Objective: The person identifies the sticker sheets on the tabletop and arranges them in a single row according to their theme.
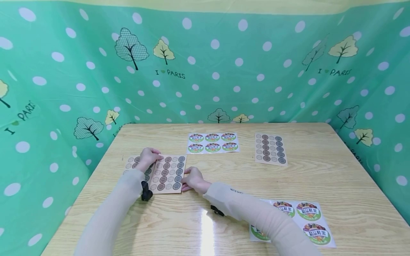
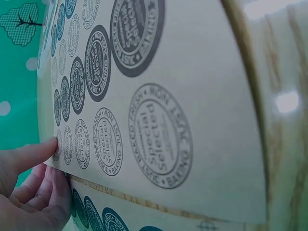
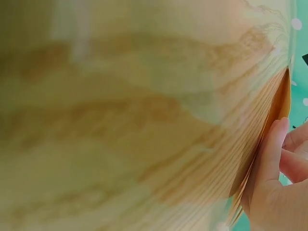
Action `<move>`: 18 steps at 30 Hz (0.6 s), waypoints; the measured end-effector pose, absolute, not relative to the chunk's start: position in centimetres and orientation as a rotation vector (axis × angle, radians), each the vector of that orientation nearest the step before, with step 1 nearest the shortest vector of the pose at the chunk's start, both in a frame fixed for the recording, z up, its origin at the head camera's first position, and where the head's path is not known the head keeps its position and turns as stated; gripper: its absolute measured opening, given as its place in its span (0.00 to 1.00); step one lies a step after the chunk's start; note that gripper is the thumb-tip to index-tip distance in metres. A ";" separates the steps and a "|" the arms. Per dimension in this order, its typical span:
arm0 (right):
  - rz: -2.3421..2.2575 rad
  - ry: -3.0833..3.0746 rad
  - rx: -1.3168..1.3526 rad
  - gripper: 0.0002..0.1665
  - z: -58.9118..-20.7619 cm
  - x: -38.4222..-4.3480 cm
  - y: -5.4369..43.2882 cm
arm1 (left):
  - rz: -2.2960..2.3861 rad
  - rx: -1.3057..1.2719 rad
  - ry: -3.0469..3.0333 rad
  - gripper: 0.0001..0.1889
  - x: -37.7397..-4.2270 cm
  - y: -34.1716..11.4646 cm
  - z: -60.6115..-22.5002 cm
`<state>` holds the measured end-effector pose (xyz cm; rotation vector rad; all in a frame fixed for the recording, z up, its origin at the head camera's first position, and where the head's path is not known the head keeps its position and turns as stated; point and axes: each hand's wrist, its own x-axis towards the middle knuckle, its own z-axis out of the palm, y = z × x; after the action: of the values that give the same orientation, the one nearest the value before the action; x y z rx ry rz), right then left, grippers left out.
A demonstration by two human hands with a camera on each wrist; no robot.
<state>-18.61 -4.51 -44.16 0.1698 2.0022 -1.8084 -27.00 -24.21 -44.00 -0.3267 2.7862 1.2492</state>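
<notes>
A tan sheet of round "Special Selected" baking stickers is held between both hands, slightly raised off the table in the wrist views. My left hand pinches its upper left edge, thumb on the printed face and fingers below. At the right edge my right hand grips the sheet, its thumb along one side. Another tan sticker sheet lies on the table just left, overlapped by the left hand and forearm.
On the wooden table, a white sheet of fruit labels lies at the back. Another tan sticker sheet is at the back right. A larger fruit-label sheet sits front right, partly covered by the right sleeve. A green dotted curtain surrounds the table.
</notes>
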 end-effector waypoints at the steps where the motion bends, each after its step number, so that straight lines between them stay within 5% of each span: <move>1: -1.808 2.004 0.167 0.21 -44.2 -18.6 -4.5 | 1.245 -0.322 2.790 0.12 -27.0 -24.2 -44.0; 18: -1.647 2.178 0.022 0.28 -43.5 -18.3 -3.9 | 1.145 -0.232 2.906 0.16 -26.6 -23.6 -43.7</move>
<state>-18.30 -3.95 -43.52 0.0222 2.1780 -1.6467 -26.62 -23.62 -43.72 -0.2317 2.9055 1.1449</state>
